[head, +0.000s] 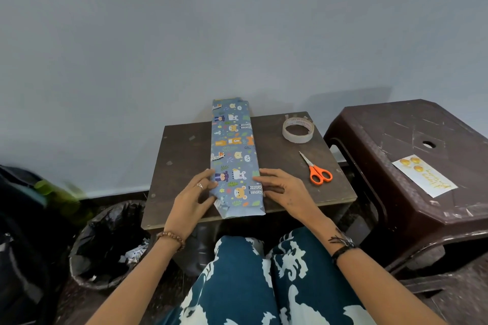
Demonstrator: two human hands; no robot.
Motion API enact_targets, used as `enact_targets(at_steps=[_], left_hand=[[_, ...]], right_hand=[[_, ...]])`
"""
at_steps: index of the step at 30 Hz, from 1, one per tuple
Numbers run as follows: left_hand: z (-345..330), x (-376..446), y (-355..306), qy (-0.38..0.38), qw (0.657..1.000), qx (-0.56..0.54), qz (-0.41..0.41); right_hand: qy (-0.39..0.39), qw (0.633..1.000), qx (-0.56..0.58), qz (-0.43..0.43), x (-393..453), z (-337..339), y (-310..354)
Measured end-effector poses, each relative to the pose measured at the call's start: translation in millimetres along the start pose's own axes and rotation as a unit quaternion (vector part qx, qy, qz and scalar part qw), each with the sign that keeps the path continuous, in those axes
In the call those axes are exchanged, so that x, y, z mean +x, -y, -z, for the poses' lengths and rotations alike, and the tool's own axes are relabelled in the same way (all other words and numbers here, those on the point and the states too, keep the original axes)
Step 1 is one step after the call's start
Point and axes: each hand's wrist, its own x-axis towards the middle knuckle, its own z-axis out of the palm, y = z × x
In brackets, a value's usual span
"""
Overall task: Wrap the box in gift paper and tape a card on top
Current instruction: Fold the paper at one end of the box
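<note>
Nearest, the left hand (194, 196) and right hand (277, 187) flank the near end of the wrapped box (233, 155), fingers extended and slightly spread, pressing the blue animal-print gift paper against its long sides. The box lies lengthwise across the middle of the small dark table (184, 150), its near end overhanging the front edge, its far end past the back edge. Orange-handled scissors (315, 167) lie toward the right edge; a clear tape roll (298, 130) sits at the far right corner. The card (425, 175) rests on the brown plastic stool (396, 126) to the right.
</note>
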Motion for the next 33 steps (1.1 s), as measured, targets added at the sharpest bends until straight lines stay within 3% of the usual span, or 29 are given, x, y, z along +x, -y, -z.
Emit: enact_targets(at_steps=[7, 16, 21, 28, 33], left_hand=[[-6.6, 11.6, 1.7, 0.002, 0.992, 0.113, -0.064], [-12.7, 10.3, 7.9, -0.022, 0.989, 0.132, -0.067], [-14.1, 9.7, 5.9, -0.041, 0.984, 0.15, -0.088], [-5.4, 18.2, 2.0, -0.047, 0.939, 0.255, -0.228], [-4.5, 19.1, -0.9, -0.014, 0.956, 0.247, -0.159]], right_hand=[[-0.018, 0.999, -0.014, 0.023, 8.9, -2.6, -10.3], [-0.06, 0.995, -0.035, 0.065, 9.1, -8.6, -6.3], [-0.101, 0.978, -0.147, 0.104, 12.6, -15.8, -4.7], [-0.129, 0.944, -0.249, 0.174, 15.6, -15.4, -6.2], [-0.095, 0.972, -0.166, 0.135, 16.7, -14.4, -7.5]])
